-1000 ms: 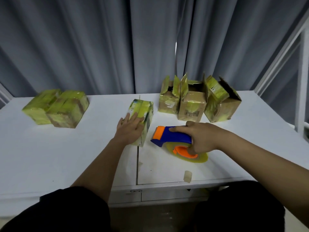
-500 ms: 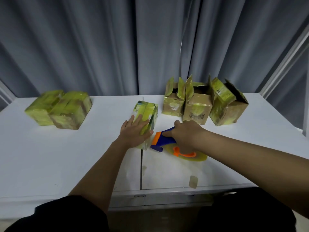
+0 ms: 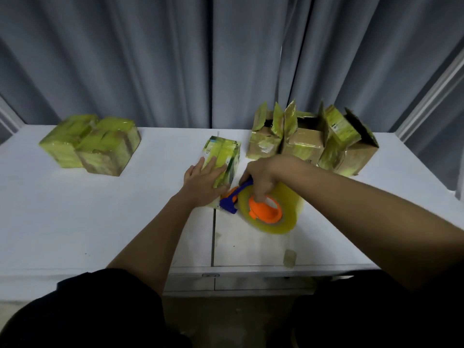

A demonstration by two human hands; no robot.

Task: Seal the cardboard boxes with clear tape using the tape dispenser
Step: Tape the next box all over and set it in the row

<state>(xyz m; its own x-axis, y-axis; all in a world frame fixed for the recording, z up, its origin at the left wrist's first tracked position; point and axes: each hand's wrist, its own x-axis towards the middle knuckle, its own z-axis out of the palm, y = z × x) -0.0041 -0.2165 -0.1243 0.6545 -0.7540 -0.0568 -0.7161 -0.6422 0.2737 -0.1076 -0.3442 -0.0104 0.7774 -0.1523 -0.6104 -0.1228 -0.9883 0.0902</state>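
A small tape-covered cardboard box (image 3: 224, 156) stands near the middle of the white table (image 3: 100, 222). My left hand (image 3: 204, 183) lies flat on its near top and side, fingers straight. My right hand (image 3: 263, 175) grips the blue handle of the tape dispenser (image 3: 266, 209), which carries an orange hub and a large yellowish clear tape roll. The dispenser's blue and orange head touches the box's lower right side, close to my left hand. The roll is tilted up off the table.
Three open cardboard boxes (image 3: 311, 141) with raised flaps stand at the back right. Two taped boxes (image 3: 93, 144) sit at the back left. A scrap of tape (image 3: 289, 257) lies near the front edge. Grey curtains hang behind the table.
My right hand has lifted and turned the dispenser from lying flat, bringing its head against the box's right side. My left hand has stayed on the box.
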